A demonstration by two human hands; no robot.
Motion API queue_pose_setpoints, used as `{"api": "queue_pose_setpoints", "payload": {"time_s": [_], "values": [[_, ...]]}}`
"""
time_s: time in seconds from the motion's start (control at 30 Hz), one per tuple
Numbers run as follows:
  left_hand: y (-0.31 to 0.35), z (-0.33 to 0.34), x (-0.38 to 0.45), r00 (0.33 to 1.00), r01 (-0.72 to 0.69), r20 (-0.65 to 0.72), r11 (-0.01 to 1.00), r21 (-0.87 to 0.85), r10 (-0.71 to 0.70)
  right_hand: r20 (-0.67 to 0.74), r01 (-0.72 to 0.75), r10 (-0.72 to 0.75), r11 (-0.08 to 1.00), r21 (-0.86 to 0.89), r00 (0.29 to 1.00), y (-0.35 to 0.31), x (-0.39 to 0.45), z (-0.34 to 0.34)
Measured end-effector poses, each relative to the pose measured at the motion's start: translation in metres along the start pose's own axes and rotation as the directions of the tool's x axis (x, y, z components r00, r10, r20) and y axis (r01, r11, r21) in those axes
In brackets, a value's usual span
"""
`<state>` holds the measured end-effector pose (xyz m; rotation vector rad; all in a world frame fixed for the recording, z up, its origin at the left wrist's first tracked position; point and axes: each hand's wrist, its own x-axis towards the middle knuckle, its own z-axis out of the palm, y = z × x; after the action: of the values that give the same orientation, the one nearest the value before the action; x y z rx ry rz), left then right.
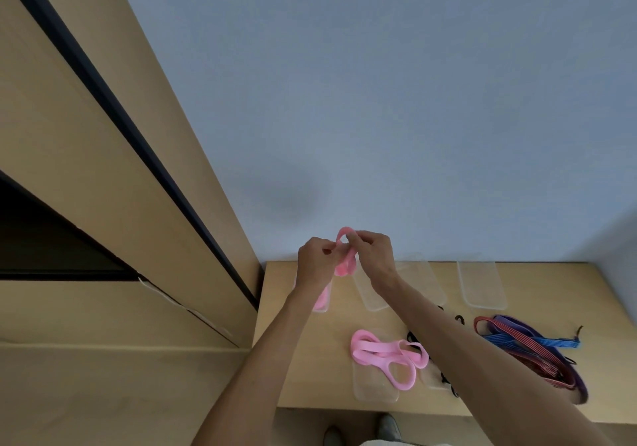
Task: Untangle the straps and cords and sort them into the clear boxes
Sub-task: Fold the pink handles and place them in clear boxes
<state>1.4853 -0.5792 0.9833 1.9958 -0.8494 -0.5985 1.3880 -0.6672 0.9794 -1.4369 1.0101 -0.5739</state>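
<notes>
A pink strap (345, 259) is held up above the back of the wooden table (310, 370), folded into loops. My left hand (316, 261) pinches one side of it and my right hand (374, 256) pinches the top loop. Below my left wrist a clear box (324, 302) holds more pink strap. Another loose pink strap (386, 354) lies on a clear lid (374, 388) near the front. A tangle of red, blue and purple cords (527, 352) lies at the right. Black cord (444, 376) shows under my right forearm.
Further clear boxes stand along the back: one (370, 294) behind my right wrist, one (434, 283) beside it, one (482, 285) at the right. A blue-grey wall rises behind the table. A wooden cabinet (103, 204) stands at the left. Shoes (389, 426) show below the front edge.
</notes>
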Motion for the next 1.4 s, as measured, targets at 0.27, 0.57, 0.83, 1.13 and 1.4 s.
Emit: {"api": "queue_pose_setpoints", "payload": {"time_s": [0.27, 0.57, 0.83, 1.13, 1.4], "values": [[0.007, -0.006, 0.001, 0.925, 0.376, 0.094, 0.846, -0.378, -0.369, -0.051, 0.022, -0.032, 0.984, -0.174, 0.998, 0.007, -0.002, -0.004], [-0.012, -0.013, -0.009, 0.877, 0.458, 0.211, 0.621, -0.636, -0.431, 0.008, -0.153, 0.156, 0.955, 0.253, 0.988, 0.003, -0.002, -0.027], [-0.008, -0.021, -0.022, 0.904, 0.422, 0.285, 0.553, -0.718, -0.32, -0.086, -0.091, 0.116, 0.963, 0.255, 0.99, 0.006, -0.003, -0.022], [-0.004, -0.013, -0.027, 0.949, 0.277, 0.19, 0.952, -0.127, -0.251, -0.019, 0.059, -0.061, 0.996, -0.068, 0.998, -0.001, -0.01, -0.008], [-0.002, -0.003, -0.034, 0.983, 0.102, -0.141, 0.988, -0.114, -0.117, -0.019, 0.14, -0.145, 0.976, -0.166, 0.989, 0.004, -0.012, -0.005]]}}
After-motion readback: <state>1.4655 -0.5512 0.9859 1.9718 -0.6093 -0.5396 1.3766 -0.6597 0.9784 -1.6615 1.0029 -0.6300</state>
